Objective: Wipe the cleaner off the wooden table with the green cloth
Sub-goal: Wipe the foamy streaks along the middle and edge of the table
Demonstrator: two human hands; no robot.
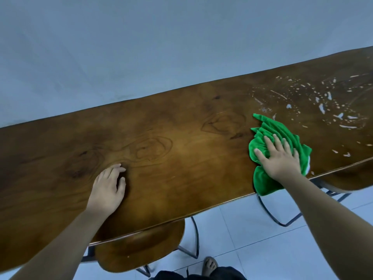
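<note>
**Cloth down on a streaked table**

The wooden table (181, 150) runs along a pale wall. At 8 o'clock the left hand (108, 190) rests on bare wood, fingers loosely curled, holding nothing. At 4 o'clock the right hand (279, 158) lies flat on the crumpled green cloth (264, 178) near the front edge. White cleaner (323, 108) spatters the wood at 2 o'clock.

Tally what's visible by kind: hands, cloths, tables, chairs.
Hands: 2, left hand flat on the wood, right hand pressing the cloth
Cloths: 1, green cloth
Tables: 1, wooden table, with white cleaner spattered at its right end
Chairs: 2, wooden chair and second chair tucked under the near edge
Total: 6
</note>
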